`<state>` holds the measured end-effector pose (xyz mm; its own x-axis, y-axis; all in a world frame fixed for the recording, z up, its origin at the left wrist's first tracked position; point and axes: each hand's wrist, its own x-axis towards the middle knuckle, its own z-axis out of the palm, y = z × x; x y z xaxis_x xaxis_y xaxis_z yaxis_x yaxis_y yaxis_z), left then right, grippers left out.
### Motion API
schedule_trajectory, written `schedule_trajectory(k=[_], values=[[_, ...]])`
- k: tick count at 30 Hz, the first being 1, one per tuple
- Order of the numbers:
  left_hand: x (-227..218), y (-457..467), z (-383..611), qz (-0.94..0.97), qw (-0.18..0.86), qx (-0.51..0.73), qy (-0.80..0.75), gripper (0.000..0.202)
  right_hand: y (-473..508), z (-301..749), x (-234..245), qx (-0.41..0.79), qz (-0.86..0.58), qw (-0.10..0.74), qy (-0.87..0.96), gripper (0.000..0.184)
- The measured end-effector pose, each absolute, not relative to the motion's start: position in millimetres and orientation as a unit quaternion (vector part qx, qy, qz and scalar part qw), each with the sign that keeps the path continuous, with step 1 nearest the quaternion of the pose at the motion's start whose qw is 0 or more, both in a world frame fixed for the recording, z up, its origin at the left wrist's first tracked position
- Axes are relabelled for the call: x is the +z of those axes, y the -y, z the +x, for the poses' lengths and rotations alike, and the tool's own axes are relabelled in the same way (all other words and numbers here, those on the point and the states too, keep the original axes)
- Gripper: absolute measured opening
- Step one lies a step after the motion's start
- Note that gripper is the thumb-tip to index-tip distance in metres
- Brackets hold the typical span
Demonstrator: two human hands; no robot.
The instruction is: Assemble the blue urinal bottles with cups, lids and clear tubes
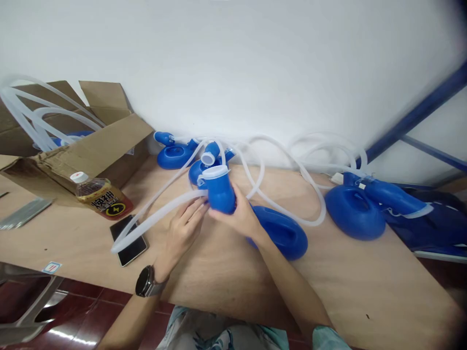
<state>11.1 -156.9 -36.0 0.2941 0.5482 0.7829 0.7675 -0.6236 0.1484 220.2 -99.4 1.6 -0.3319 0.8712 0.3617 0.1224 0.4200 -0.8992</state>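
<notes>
My right hand [245, 216] is wrapped round a blue plastic urinal cup [221, 193] with a whitish lid on top, held tilted above the table. The fingers of my left hand [185, 227] are closed on the end of a translucent hose [160, 209], where it meets the cup's side. Exactly how the hose end sits there is hidden. From there the hose loops left over a dark phone [133, 245]. Beside my right wrist lies a blue urinal bottle [282, 233], partly covered by my forearm.
More blue urinal bottles [174, 156] with cups and hoses stand along the wall, another [353, 211] at the right. On the left are an open cardboard box [105, 148] holding hoses and a drink bottle [102, 197]. A blue metal bar [416, 114] slants at the right.
</notes>
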Motion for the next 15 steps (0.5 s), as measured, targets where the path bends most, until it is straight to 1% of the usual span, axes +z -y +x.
schedule_trajectory(k=[2, 4, 6, 8, 10, 11, 12, 15], values=[[-30, 156, 27, -0.753, 0.003, -0.462, 0.468, 0.056, 95, 227, 1, 0.378, -0.394, 0.471, 0.693, 0.092], [-21, 160, 41, -0.695, -0.104, -0.497, 0.509, 0.064, 94, 236, 6, 0.357, -0.406, 0.459, 0.705, 0.093], [-9, 166, 52, -0.631, -0.156, -0.533, 0.541, 0.060, 96, 243, 12, 0.344, -0.410, 0.445, 0.718, 0.094], [3, 170, 59, -0.573, -0.191, -0.582, 0.545, 0.047, 98, 248, 17, 0.342, -0.407, 0.438, 0.725, 0.094], [11, 170, 64, -0.525, -0.267, -0.634, 0.501, 0.032, 98, 250, 19, 0.355, -0.399, 0.445, 0.719, 0.091], [13, 168, 66, -0.503, -0.310, -0.656, 0.469, 0.031, 97, 252, 19, 0.369, -0.396, 0.456, 0.706, 0.089], [13, 166, 69, -0.483, -0.344, -0.675, 0.438, 0.034, 94, 253, 19, 0.387, -0.396, 0.473, 0.686, 0.085], [4, 162, 78, -0.414, -0.368, -0.732, 0.397, 0.042, 85, 259, 17, 0.443, -0.401, 0.552, 0.582, 0.073]])
